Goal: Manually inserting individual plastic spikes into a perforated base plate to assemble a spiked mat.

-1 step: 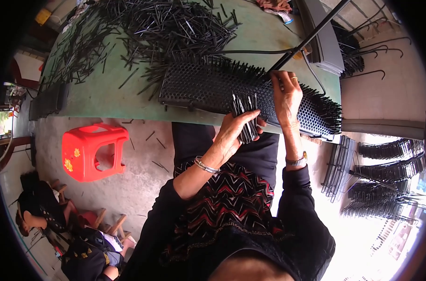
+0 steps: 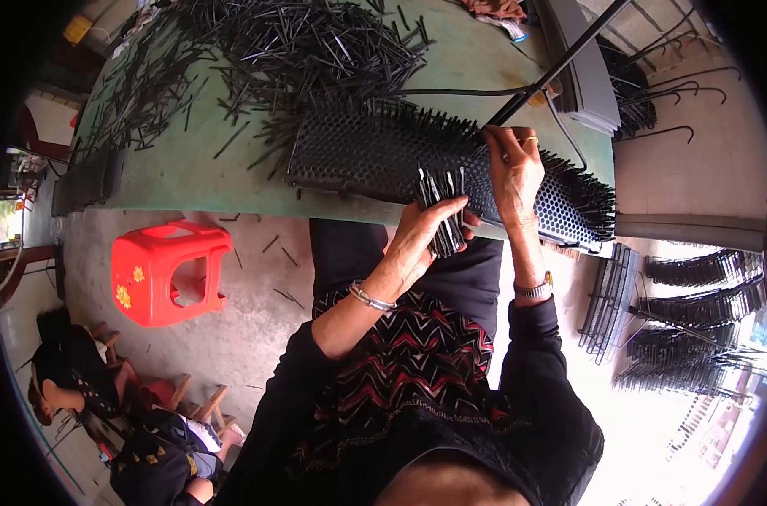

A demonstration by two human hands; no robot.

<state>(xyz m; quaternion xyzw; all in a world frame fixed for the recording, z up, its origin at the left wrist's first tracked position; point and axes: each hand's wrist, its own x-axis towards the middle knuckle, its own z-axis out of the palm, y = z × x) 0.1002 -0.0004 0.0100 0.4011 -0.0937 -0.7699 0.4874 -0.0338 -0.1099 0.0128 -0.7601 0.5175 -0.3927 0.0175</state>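
Observation:
My left hand (image 2: 421, 240) is closed round a bundle of thin black strips (image 2: 442, 215), their shiny ends pointing away from me. The bundle is just in front of a black perforated rack (image 2: 358, 156), a long panel full of round holes lying along the table's near edge. Many similar strips stand upright in the holes along its far side and right end. Over the far side of the rack, my right hand (image 2: 516, 173) has its fingers pinched together among the standing strips. What lies between those fingertips is hidden.
A large pile of loose black strips (image 2: 307, 51) covers the back of the green table (image 2: 172, 181). A black metal bar (image 2: 561, 67) slants above the rack. Left of me stands a red plastic stool (image 2: 147, 287). Two people (image 2: 75, 363) sit at lower left. Racks of black parts (image 2: 696, 295) stand right.

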